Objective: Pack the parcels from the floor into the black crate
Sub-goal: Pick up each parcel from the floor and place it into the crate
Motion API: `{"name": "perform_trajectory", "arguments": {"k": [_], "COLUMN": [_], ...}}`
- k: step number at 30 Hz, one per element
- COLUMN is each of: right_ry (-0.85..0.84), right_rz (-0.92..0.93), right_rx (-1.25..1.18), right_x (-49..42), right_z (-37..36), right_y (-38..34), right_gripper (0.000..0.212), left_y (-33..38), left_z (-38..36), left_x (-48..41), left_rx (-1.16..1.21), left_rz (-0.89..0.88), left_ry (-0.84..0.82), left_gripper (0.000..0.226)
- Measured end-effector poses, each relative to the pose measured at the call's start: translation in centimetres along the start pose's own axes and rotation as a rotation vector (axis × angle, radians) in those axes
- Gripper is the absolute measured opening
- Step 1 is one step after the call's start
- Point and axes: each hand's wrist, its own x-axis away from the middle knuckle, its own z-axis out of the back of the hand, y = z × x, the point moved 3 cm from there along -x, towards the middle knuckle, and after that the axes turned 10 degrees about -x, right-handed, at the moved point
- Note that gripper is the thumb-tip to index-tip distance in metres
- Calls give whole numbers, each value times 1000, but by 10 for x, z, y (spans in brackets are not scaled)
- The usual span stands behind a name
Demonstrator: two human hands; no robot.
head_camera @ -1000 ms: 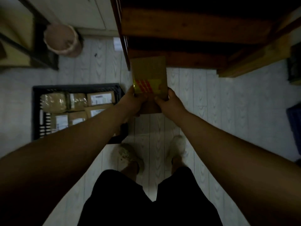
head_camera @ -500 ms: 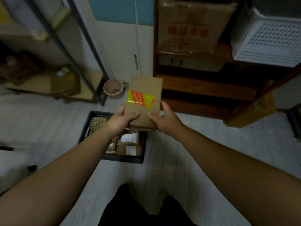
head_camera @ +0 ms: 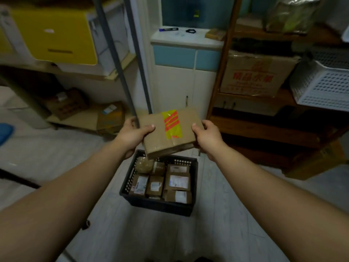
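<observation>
A flat brown cardboard parcel (head_camera: 158, 137) with a yellow and red tape strip hangs in the air, lying roughly level. My left hand (head_camera: 135, 136) grips its left edge, thumb on top. My right hand (head_camera: 206, 136) grips its right edge the same way. Below and just nearer than the parcel, the black crate (head_camera: 157, 204) stands on the floor. Several brown parcels with white labels (head_camera: 178, 181) fill the crate. The parcel hides the crate's far rim.
A wooden shelf unit (head_camera: 264, 127) stands at the right with a printed cardboard box (head_camera: 258, 74) and a white perforated basket (head_camera: 324, 87). A metal rack (head_camera: 117, 59) with a yellow box (head_camera: 54, 33) stands at the left. A white cabinet (head_camera: 181, 87) is behind.
The parcel has turned from upright to lying flat, and my hands have shifted from its bottom to its two sides. The view has lifted and the crate now lies below the parcel.
</observation>
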Motion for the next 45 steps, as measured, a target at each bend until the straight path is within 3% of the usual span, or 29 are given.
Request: {"name": "perform_trajectory", "arguments": {"k": [3,5,9,12,22,29,37,45], "right_ry": [59,70,10,-18,-124,-91,-40,-47], "right_rz": [-5,19,105,52,-98,-234,-320,-268], "right_rx": [-35,-21,133,207,302,288,299,461], "right_x": [13,19,19,5,-112,-198,-284,-302], "right_z": [-40,-55,-65,-63,-50,-52,-73,-83], "right_y": [5,10,16,25,88,199,375,481], "right_gripper": [43,51,80,87,92,91,91,96], "left_y": [-12,-13,-13,-15,-49,-144,-314,-417], "left_z": [34,45,43,31,-36,-97,-165,-192], "left_x": [-7,-11,-30,-51,-156,-253,-359,-402], "left_rx": [15,-54,-191,-335,-449,-453,-450,-587], "left_rz": [28,-12,-102,-134,-62,101,191,204], "left_ry": [120,47,-142,-153,-272,-343,-389,-444], "left_gripper": [61,54,76,87,76,76,76,64]}}
